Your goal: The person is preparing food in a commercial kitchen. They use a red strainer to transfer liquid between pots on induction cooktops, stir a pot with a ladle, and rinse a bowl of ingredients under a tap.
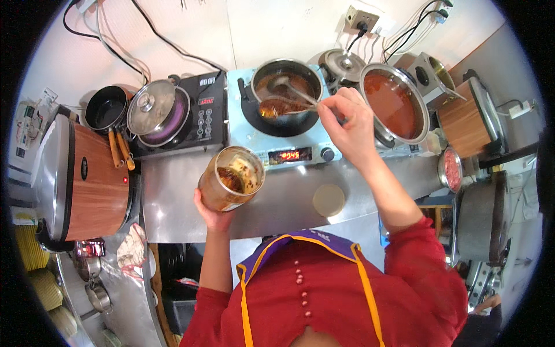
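Note:
My left hand (213, 213) holds a glass jar (233, 178) tilted over the steel counter, with dark, oily chili-like contents inside. My right hand (349, 123) grips a metal spoon (277, 108) heaped with a glossy reddish-brown mixture, above the near rim of a steel pot (287, 76). A ladle (292, 89) rests in that pot's brown liquid, its handle running towards my right fingers; whether they hold it too I cannot tell. The pot stands on a light-blue induction cooker (253, 145) with a lit display. A round lid (328, 200) lies on the counter.
Right of the cooker stands a large pot of red liquid (392, 104), with a lidded pot (344, 65) behind it. Leftward are a black induction cooker (208, 112) with a glass-lidded pot (151, 112), wooden-handled saucepans (106, 108) and a large wood-patterned cooker (99, 178). Another person's arm (488, 303) shows lower right.

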The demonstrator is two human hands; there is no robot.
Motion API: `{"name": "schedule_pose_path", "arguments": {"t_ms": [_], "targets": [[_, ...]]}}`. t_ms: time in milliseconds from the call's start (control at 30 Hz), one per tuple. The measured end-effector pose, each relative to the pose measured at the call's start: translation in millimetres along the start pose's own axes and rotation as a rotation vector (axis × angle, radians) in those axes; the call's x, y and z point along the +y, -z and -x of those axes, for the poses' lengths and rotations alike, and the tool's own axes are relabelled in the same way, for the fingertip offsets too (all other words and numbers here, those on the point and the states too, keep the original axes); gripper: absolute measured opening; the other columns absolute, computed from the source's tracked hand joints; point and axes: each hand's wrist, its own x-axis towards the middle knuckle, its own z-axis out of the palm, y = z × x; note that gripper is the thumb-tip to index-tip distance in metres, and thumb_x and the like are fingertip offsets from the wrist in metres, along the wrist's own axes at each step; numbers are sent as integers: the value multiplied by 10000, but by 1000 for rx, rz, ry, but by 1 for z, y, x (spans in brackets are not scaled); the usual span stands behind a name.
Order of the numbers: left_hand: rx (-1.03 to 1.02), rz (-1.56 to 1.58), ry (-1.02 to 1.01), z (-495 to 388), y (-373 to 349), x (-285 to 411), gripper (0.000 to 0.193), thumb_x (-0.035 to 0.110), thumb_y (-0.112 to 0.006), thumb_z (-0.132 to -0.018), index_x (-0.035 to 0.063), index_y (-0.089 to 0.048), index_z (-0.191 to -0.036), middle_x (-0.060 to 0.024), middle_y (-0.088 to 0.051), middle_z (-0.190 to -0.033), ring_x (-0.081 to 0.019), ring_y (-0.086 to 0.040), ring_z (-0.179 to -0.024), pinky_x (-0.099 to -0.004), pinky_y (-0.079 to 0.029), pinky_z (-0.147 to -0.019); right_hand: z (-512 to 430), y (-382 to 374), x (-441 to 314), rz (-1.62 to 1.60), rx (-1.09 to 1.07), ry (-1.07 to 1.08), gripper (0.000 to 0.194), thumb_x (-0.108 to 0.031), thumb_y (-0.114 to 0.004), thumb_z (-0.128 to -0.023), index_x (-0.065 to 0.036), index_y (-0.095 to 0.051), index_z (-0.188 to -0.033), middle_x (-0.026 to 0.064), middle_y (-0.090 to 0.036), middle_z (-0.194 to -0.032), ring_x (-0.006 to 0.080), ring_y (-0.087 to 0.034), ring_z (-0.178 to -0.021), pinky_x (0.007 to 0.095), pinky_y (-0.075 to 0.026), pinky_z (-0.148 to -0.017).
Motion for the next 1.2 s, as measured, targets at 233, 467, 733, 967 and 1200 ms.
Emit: {"name": "schedule_pose_path", "arguments": {"t_ms": [233, 467, 733, 967, 1200], "targets": [[-107, 12, 124, 8, -13, -25, 715, 586, -313, -915, 74, -379, -1409, -129, -444, -1409, -322, -424, -1289, -484, -355, -1067, 58, -22, -62, -182, -490, 61, 108, -127, -665, -794, -49, -631, -861, 94, -558, -787, 279, -538, -772, 370, -436, -676], [-279, 69, 250, 30, -24, -29, 616, 545, -307, -933, 116, -464, -1345, -105, -498, -1341, -317, -492, -1217, -504, -419, -1014, 169, 5, 26, 398, -725, -439, 570, -314, -727, -775, -148, -516, -1278, 149, -531, -1157, 343, -522, -1074, 444, -456, -881], [-93, -26, 406, 30, -6, -41, 658, 580, -349, -918, 116, -415, -1380, -129, -468, -1367, -336, -471, -1234, -517, -391, -1031, 255, -10, 49, 462, -953, -433, 1014, -434, -801, -639, -269, -257, -1479, 238, -295, -1430, 448, -363, -1280, 499, -393, -973], [-167, -231, 554, 37, -29, -75, 596, 500, -370, -936, 107, -423, -1382, -110, -454, -1403, -325, -452, -1263, -503, -370, -1043, 205, 46, 15, -599, -522, -694, 1081, -449, -796, -677, -221, -165, -1524, 203, -349, -1340, 349, -354, -1286, 430, -367, -1022], [-344, -296, 631, 63, -70, -139, 611, 483, -443, -894, 137, -410, -1396, -101, -448, -1406, -324, -437, -1280, -523, -371, -1043, 220, 102, -5, -368, -573, -540, 964, -443, -762, -715, -161, -250, -1482, 218, -281, -1405, 377, -282, -1348, 398, -278, -1097]]}}
